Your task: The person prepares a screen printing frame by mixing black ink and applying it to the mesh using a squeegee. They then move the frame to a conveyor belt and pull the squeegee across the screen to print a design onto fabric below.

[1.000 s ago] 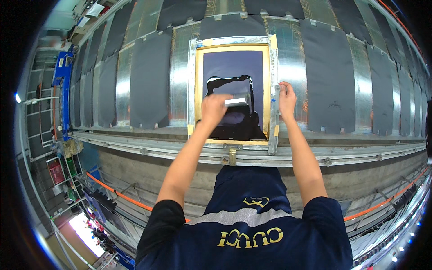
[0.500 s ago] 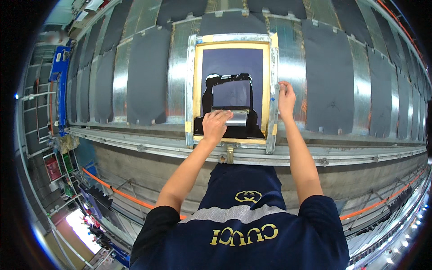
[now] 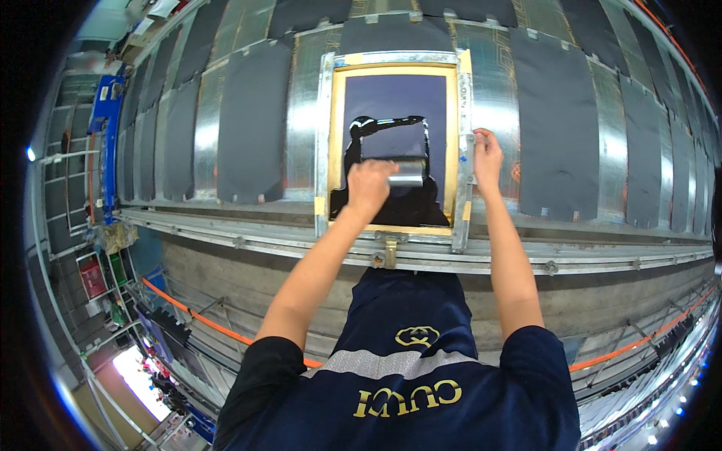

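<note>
A screen-printing frame (image 3: 463, 113) with metal rails and yellowish inner borders lies in front of me. Its dark purplish mesh (image 3: 398, 94) carries glossy black ink (image 3: 391, 213), pooled at the near end and running up both sides. My left hand (image 3: 368, 186) is closed round the left part of a metal-faced squeegee (image 3: 408, 174), which rests across the mesh within the inked area. At the frame's right rail, my right hand (image 3: 487, 161) has its fingers curled against the outer edge. The squeegee's near left part is hidden by my left hand.
Dark fabric panels (image 3: 254, 120) lie in rows on a long shiny table (image 3: 304, 113), both sides of the frame. A metal rail (image 3: 489, 259) runs along the near edge, with a bracket (image 3: 390, 254) at the frame. Blue equipment (image 3: 105, 113) stands at left.
My left hand has pushed the squeegee away from me, up the mesh. My right hand stays at the frame's right rail. The whole view has shifted slightly.
</note>
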